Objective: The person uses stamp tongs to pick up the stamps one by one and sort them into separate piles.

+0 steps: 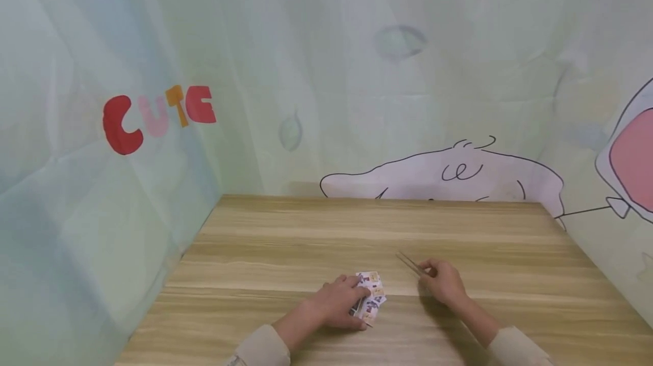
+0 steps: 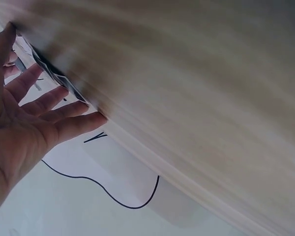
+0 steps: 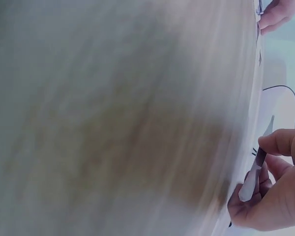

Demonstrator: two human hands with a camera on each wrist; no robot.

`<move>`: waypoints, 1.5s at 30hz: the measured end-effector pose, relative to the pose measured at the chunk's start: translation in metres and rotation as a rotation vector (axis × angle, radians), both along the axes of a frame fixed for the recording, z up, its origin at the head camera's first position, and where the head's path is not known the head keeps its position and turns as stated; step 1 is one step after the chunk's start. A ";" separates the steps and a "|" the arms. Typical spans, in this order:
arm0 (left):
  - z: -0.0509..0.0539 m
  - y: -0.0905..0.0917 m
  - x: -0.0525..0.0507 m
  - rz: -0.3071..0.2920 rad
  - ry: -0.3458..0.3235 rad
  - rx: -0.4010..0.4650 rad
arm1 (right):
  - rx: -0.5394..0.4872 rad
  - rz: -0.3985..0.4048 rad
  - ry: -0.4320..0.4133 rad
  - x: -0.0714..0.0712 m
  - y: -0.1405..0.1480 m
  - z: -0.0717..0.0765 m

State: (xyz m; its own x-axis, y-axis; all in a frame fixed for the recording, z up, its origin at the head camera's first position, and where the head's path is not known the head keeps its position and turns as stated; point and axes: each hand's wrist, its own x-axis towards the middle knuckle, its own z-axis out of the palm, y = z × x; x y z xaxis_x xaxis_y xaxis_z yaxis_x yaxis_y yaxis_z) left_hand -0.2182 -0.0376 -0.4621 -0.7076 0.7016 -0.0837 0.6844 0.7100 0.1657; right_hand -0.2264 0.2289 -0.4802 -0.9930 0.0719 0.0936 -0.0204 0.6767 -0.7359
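Observation:
My left hand (image 1: 338,302) rests on a few small printed paper pieces (image 1: 369,314), white with purple and yellow pictures, which overlap on the table. In the left wrist view, the spread fingers of that hand (image 2: 32,120) touch the papers and the table, and the papers show only as a thin dark edge. To the right, my right hand (image 1: 444,282) pinches a pair of metal tweezers (image 1: 409,263), its two tips apart and pointing away to the upper left. Seen from the right wrist, the tweezers (image 3: 251,183) lie between thumb and fingers.
The wooden table (image 1: 285,241) reaches to a printed cloth backdrop (image 1: 306,71) at the back. Cloth walls also stand at the left and right, with coloured letters (image 1: 122,125) on the left one. A cartoon animal (image 1: 408,176) is drawn behind the table's far edge.

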 end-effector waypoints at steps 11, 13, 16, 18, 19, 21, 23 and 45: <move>0.000 -0.001 0.000 -0.006 0.001 0.006 | 0.039 0.055 0.094 0.003 0.001 0.005; 0.000 -0.001 -0.001 -0.005 -0.004 0.008 | 0.049 0.054 0.086 0.004 0.002 0.006; 0.000 -0.001 -0.001 -0.009 0.000 0.005 | 0.051 0.055 0.071 0.005 0.004 0.008; 0.000 -0.002 -0.001 -0.014 0.007 0.002 | 0.052 0.061 0.069 0.007 0.006 0.009; 0.000 -0.002 0.000 -0.016 0.011 0.000 | 0.052 0.066 0.068 0.007 0.006 0.010; 0.001 -0.003 0.000 -0.019 0.020 -0.002 | 0.052 0.088 0.068 0.008 0.008 0.011; 0.001 -0.004 0.001 -0.023 0.024 0.001 | 0.043 0.125 0.066 0.009 0.009 0.012; -0.003 -0.005 0.003 -0.014 -0.001 0.031 | 0.090 0.456 0.099 0.002 0.039 0.025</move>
